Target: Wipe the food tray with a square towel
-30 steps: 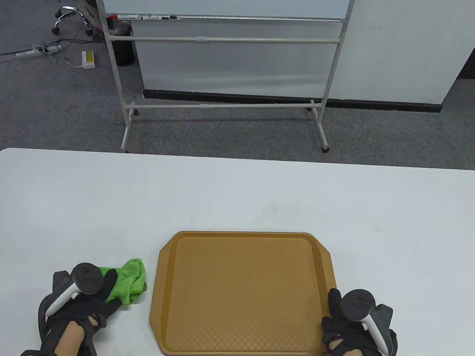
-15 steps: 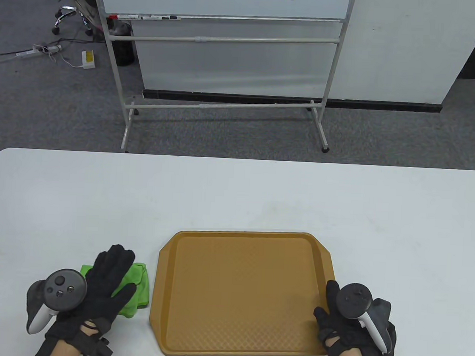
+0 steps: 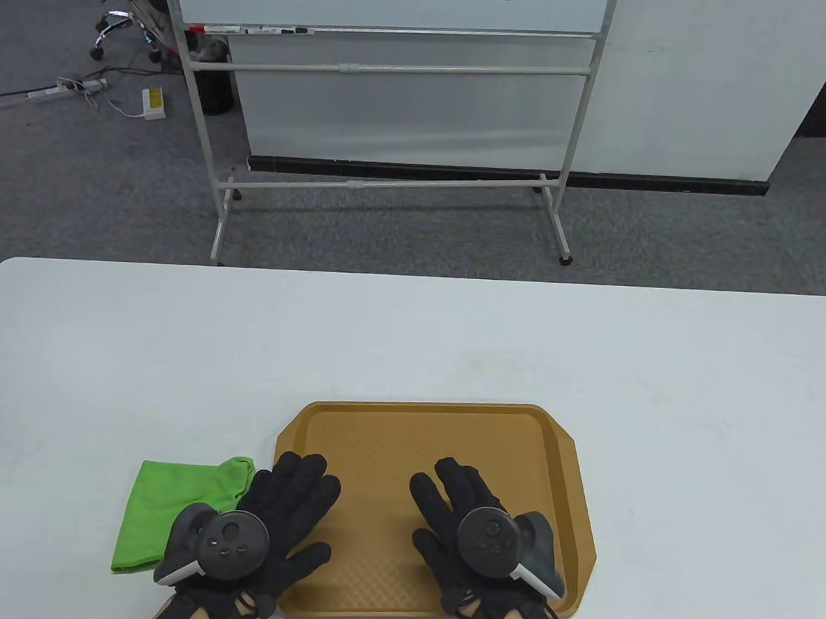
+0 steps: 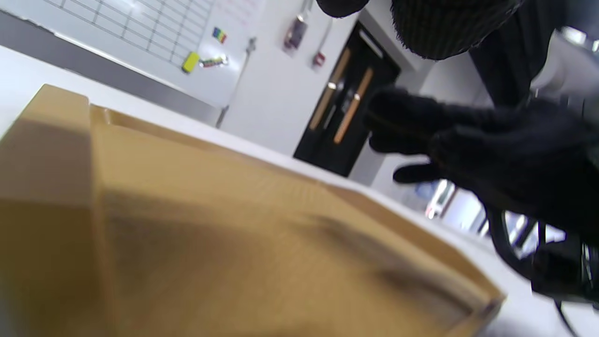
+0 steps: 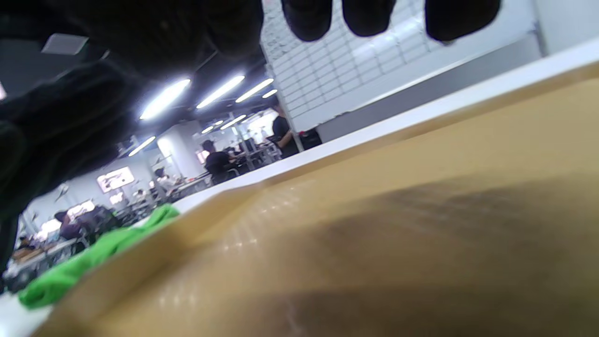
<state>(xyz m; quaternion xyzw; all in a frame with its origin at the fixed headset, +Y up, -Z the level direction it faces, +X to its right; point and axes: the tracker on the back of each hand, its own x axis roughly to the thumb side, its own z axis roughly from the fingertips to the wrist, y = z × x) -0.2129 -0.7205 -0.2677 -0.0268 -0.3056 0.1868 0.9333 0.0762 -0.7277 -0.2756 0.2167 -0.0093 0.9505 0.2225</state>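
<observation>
A brown food tray [image 3: 448,429] lies on the white table near the front edge; it also shows in the left wrist view [image 4: 187,224] and the right wrist view [image 5: 421,210]. A green square towel [image 3: 167,504] lies flat on the table just left of the tray, and it shows in the right wrist view [image 5: 89,262]. My left hand [image 3: 292,504] is open with fingers spread over the tray's left part, holding nothing. My right hand [image 3: 455,502] is open with fingers spread over the tray's middle right, holding nothing.
The white table [image 3: 411,337] stretches far and to both sides of the tray. A whiteboard on a stand [image 3: 390,80] is on the floor beyond the table's far edge.
My left hand has let go of the towel and moved right over the tray. My right hand has left the tray's right edge and moved left over the tray. The towel now lies spread out.
</observation>
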